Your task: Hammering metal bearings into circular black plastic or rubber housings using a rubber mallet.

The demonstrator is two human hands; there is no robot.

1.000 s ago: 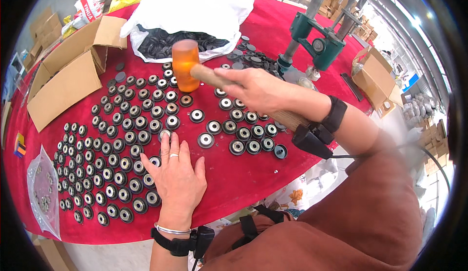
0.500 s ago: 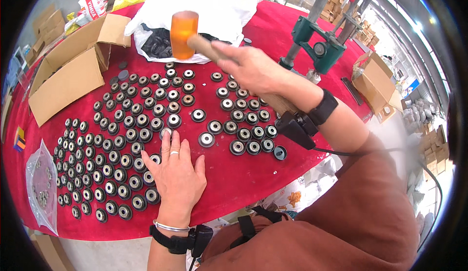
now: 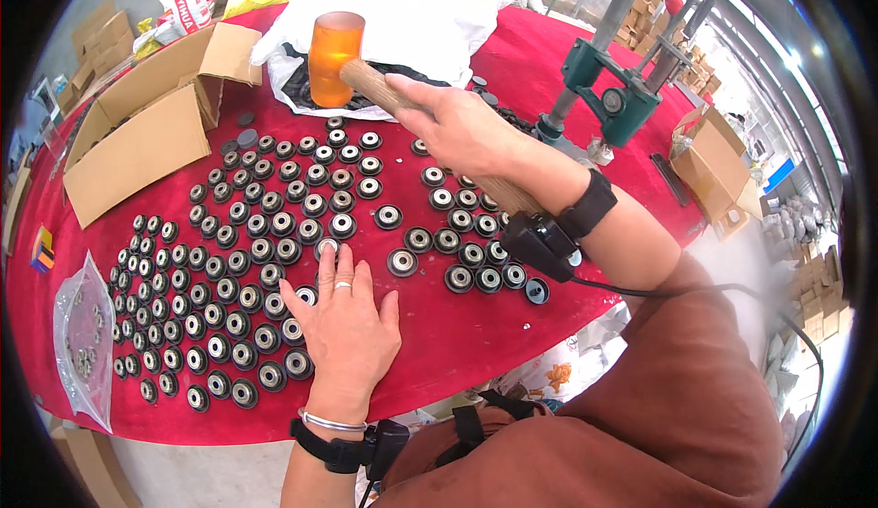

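Observation:
My right hand [image 3: 466, 133] is wrapped round the wooden handle of a mallet [image 3: 336, 60] with a translucent orange head. The mallet is raised above the table, in front of a white sack. Lying palm down with its fingers stretched out, my left hand [image 3: 352, 334] touches a small round part [image 3: 326, 248] with its fingertips. Many similar black round parts with metal ring centres [image 3: 244, 355] stand in loose rows to the left of and beyond that hand. Another group of these parts [image 3: 471, 255] lies right of it, below my right forearm.
A red cloth covers the table [image 3: 439, 334]. At the back are an open cardboard box [image 3: 137, 156] and a white sack [image 3: 402, 14] of black pieces. A green hand press [image 3: 608, 96] stands far right; a clear plastic bag [image 3: 82, 343] lies at the left edge.
The view has shifted, so the table appears slightly farther right. My right hand has drawn the mallet a little left and up relative to the sack. My left hand stays on the parts.

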